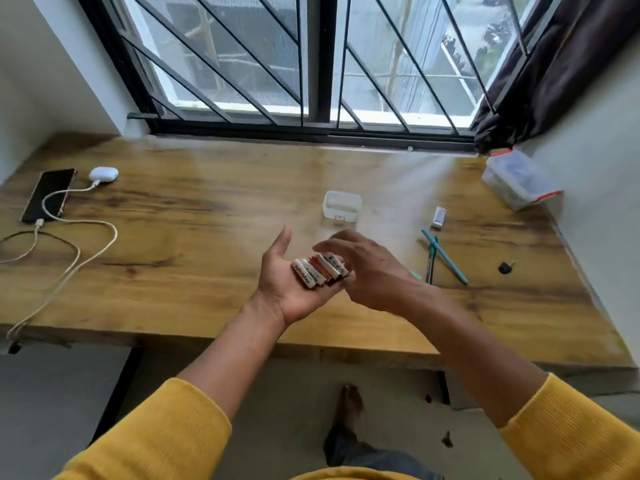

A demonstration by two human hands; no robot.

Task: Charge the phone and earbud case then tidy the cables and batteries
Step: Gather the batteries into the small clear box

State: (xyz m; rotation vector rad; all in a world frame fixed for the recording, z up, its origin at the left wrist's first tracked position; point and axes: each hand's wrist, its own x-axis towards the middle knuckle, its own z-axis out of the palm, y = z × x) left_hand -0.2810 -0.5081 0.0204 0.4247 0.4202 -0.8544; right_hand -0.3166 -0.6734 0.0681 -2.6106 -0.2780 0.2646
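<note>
My left hand [282, 280] lies palm up over the middle of the wooden desk [194, 216], cradling several white and red batteries [318, 270]. My right hand [372, 271] hovers palm down just right of them, fingertips over the batteries; I see nothing in it. At the far left a black phone [48, 194] lies with a white cable [69, 244] plugged into its near end. A white earbud case [103, 174] beside the phone has a second cable plugged in. Both cables trail off the desk's left front edge.
A small clear open tub [342, 205] stands beyond my hands. Right of them lie two crossed teal pens [440, 254], a small white box [438, 218] and a little black object [505, 267]. A lidded clear container [519, 180] sits in the far right corner by the curtain.
</note>
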